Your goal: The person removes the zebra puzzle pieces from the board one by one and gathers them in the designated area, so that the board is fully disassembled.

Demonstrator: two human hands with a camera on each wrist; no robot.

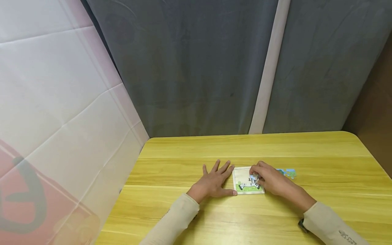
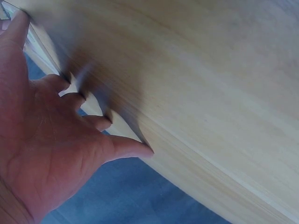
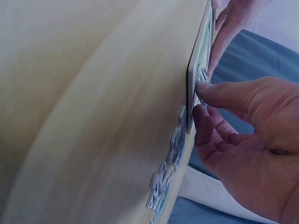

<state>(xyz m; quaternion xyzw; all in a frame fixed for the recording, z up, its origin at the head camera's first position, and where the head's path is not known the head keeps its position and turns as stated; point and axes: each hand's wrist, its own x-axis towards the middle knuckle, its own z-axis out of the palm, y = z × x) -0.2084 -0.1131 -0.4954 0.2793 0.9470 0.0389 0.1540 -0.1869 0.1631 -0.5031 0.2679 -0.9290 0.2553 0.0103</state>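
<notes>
1. We see a small square puzzle board point(image 1: 241, 173) on the bench point(image 1: 165, 170), pale-rimmed, its upper left bare and light; along its lower part runs a green strip carrying a black-and-white zebra picture point(image 1: 249, 185), its upper right covered by fingers.
2. At the board's right half, the right hand point(image 1: 272, 178) has its fingers curled, thumb and fingertips pinching a puzzle piece point(image 1: 252, 177); we catch only a bluish bit of it, and cannot make out its outline.
3. At the board's left edge, the left hand point(image 1: 213, 183) lies spread, holding nothing, its thumb touching the lower left corner. The left wrist view cuts the board off to a sliver.
4. Just right of the board lie loose pieces point(image 1: 290, 173), blue and green, partly hidden by the right hand; we cannot count them. The right wrist view shows them and the board nearly edge-on.
5. Nearer us than the board come two beige sleeves point(image 1: 176, 217), cut off below; lettering on the right one is unreadable.
6. Beyond the board hangs a grey curtain point(image 1: 190, 68).
</notes>
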